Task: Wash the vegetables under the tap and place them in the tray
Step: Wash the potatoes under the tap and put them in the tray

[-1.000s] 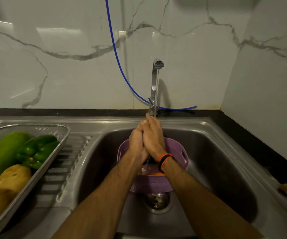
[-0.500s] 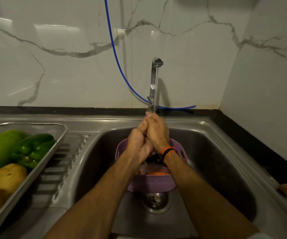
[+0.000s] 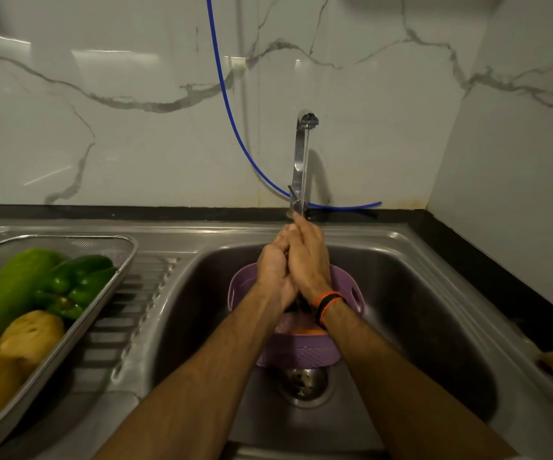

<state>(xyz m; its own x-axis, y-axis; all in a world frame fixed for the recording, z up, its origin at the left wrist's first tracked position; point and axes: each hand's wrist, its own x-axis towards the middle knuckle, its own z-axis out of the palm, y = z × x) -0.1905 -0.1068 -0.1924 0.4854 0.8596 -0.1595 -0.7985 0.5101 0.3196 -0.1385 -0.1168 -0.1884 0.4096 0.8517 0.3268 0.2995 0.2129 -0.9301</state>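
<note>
Both hands meet under the tap [image 3: 302, 154], mid-sink [image 3: 434, 277], above the purple basket [image 3: 296, 353]. The left hand [image 3: 273, 272] and right hand [image 3: 308, 260] press together around something dark, hardly visible; their grip cannot be told. The tray [image 3: 115, 260] with washed vegetables [image 3: 29, 293] sits left on the drainboard.

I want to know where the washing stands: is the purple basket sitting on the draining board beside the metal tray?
No, the purple basket sits inside the sink, below both hands, apart from the metal tray.
</note>
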